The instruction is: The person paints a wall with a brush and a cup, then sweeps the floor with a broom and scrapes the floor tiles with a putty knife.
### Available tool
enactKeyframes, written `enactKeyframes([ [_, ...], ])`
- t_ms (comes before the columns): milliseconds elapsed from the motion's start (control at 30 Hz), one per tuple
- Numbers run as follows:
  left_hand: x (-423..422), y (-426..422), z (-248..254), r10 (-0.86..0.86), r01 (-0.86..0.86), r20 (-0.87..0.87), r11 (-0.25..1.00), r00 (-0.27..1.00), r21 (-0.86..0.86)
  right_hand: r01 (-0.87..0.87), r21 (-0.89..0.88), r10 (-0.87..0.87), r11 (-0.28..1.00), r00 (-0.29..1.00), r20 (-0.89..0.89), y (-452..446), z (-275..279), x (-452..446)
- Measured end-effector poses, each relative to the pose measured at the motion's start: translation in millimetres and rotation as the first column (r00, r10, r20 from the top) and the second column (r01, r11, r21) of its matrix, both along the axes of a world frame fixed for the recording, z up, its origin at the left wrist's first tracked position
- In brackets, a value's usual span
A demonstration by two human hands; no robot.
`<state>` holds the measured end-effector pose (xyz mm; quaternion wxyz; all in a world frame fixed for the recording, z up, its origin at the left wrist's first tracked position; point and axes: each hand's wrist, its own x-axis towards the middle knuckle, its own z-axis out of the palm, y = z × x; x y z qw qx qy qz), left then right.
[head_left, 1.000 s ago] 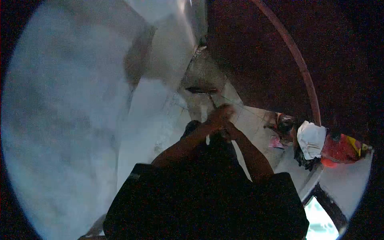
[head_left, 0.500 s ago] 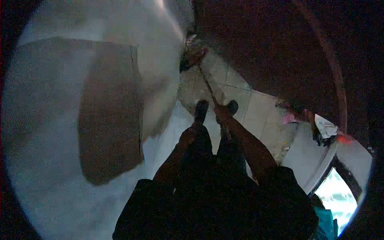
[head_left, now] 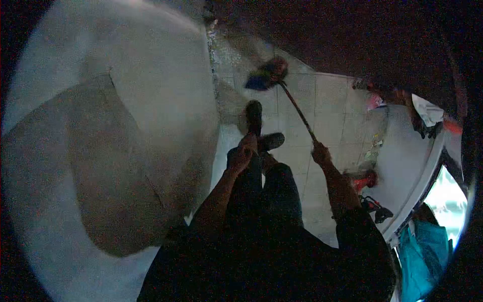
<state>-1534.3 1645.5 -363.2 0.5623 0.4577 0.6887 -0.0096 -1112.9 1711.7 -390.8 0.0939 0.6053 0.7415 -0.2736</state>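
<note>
A broom with a dark handle (head_left: 299,111) slants across the tiled floor, and my right hand (head_left: 320,154) is closed around the handle's near end. Its bristle head (head_left: 267,74), blurred with blue and reddish parts, rests over the tiles ahead of my feet. My left hand (head_left: 244,152) hangs in front of my left leg, its fingers stretched loosely forward and holding nothing that shows. Below it are my dark shoes (head_left: 254,116), one pointing ahead and the other turned sideways.
A pale wall (head_left: 166,65) with a brown patch (head_left: 110,171) rises on the left. Small debris (head_left: 214,55) lies along its base. On the right are a blurred red object (head_left: 363,180), a white cloth (head_left: 427,109), a teal cloth (head_left: 425,251) and a bright opening (head_left: 447,194).
The broom has swung right, away from the left wall, with my right hand moving outward to the right. My left hand has moved slightly forward. My right foot has turned sideways. The view has shifted.
</note>
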Motion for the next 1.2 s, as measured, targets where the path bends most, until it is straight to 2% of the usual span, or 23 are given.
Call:
enactKeyframes([
  [33, 5, -20, -18, 0.091, -0.093, 0.048, 0.994, 0.995, 0.054, 0.121, -0.158, -0.094, 0.980, 0.982, 0.165, -22, 25, 32],
  [100, 13, -61, -56, 0.151, -0.159, 0.101, 0.984, 0.983, 0.084, 0.027, -0.133, 0.003, 0.991, 0.976, 0.219, -88, 36, 115],
  [167, 7, -92, -80, 0.108, -0.160, 0.289, 0.973, 0.951, 0.165, 0.077, -0.271, -0.025, 0.960, 0.981, 0.192, -202, -12, 227],
  [267, 10, -46, -7, -0.113, 0.085, 0.165, 0.982, 0.980, 0.170, 0.266, -0.307, -0.154, 0.914, 0.927, 0.343, -192, 92, 190],
  [300, 13, -46, -12, -0.147, 0.117, 0.176, 0.978, 0.973, 0.170, 0.301, -0.305, -0.186, 0.904, 0.917, 0.353, -197, 104, 180],
  [367, 21, -51, -29, -0.091, 0.069, 0.132, 0.984, 0.987, 0.162, 0.083, -0.143, -0.069, 0.986, 0.993, 0.100, -210, 123, 158],
  [433, 38, -35, 0, -0.059, 0.014, 0.188, 0.973, 0.980, 0.232, 0.495, -0.482, -0.572, 0.723, 0.820, -0.017, -160, 158, 95],
  [467, 40, -30, 6, -0.126, 0.107, 0.123, 0.982, 0.984, 0.156, 0.099, -0.121, -0.110, 0.988, 0.990, -0.086, -207, 74, 102],
  [533, 50, -28, 17, -0.219, 0.214, 0.050, 0.973, 0.974, 0.084, 0.063, -0.077, -0.075, 0.995, 0.985, -0.155, -162, 57, 41],
  [567, 55, -29, 24, -0.220, 0.212, 0.035, 0.965, 0.975, 0.151, 0.275, -0.384, -0.356, 0.882, 0.921, -0.158, -105, 88, 2],
  [600, 56, -31, 30, -0.221, 0.212, 0.018, 0.953, 0.975, 0.217, 0.257, -0.330, -0.335, 0.909, 0.919, -0.208, -103, 31, -23],
  [633, 60, -34, 40, -0.245, 0.238, 0.004, 0.946, 0.970, 0.220, 0.188, -0.557, -0.279, 0.809, 0.957, -0.082, -95, -18, -46],
  [700, 63, -28, 50, -0.285, 0.294, -0.070, 0.926, 0.956, 0.237, 0.274, -0.558, -0.473, 0.783, 0.845, -0.249, -8, 71, -77],
  [733, 69, -22, 61, -0.316, 0.327, -0.085, 0.915, 0.945, 0.235, 0.292, -0.560, -0.500, 0.776, 0.826, -0.262, -10, 59, -75],
  [800, 83, -17, 84, -0.229, 0.230, -0.034, 0.948, 0.973, 0.222, 0.329, -0.472, -0.413, 0.818, 0.907, -0.083, -17, 14, -61],
  [867, 70, -31, 62, -0.228, 0.225, 0.002, 0.960, 0.974, 0.166, 0.329, -0.390, -0.303, 0.860, 0.944, 0.128, -30, -21, -25],
  [933, 53, -34, 59, -0.230, 0.224, 0.048, 0.969, 0.972, 0.107, 0.319, -0.396, -0.239, 0.861, 0.941, 0.238, -57, 2, 54],
  [967, 58, -36, 67, -0.252, 0.249, 0.029, 0.965, 0.967, 0.083, 0.316, -0.381, -0.260, 0.869, 0.946, 0.191, -72, 45, 105],
  [1000, 62, -32, 66, -0.275, 0.273, 0.019, 0.960, 0.961, 0.069, 0.418, -0.438, -0.319, 0.796, 0.904, 0.284, -80, 78, 142],
  [1033, 64, -29, 64, -0.299, 0.296, 0.030, 0.953, 0.954, 0.063, 0.345, -0.314, -0.245, 0.884, 0.917, 0.315, -117, 57, 188],
  [1067, 59, -24, 62, -0.261, 0.257, 0.059, 0.964, 0.964, 0.061, 0.451, -0.345, -0.313, 0.823, 0.867, 0.388, -159, 17, 236],
  [1133, 61, 3, 65, -0.221, 0.225, 0.079, 0.973, 0.972, -0.044, 0.452, -0.290, -0.308, 0.843, 0.849, 0.429, -168, 100, 271],
  [1200, 87, 20, 80, -0.275, 0.276, 0.028, 0.961, 0.961, -0.034, 0.644, -0.266, -0.456, 0.717, 0.722, 0.520, -178, 176, 287],
])
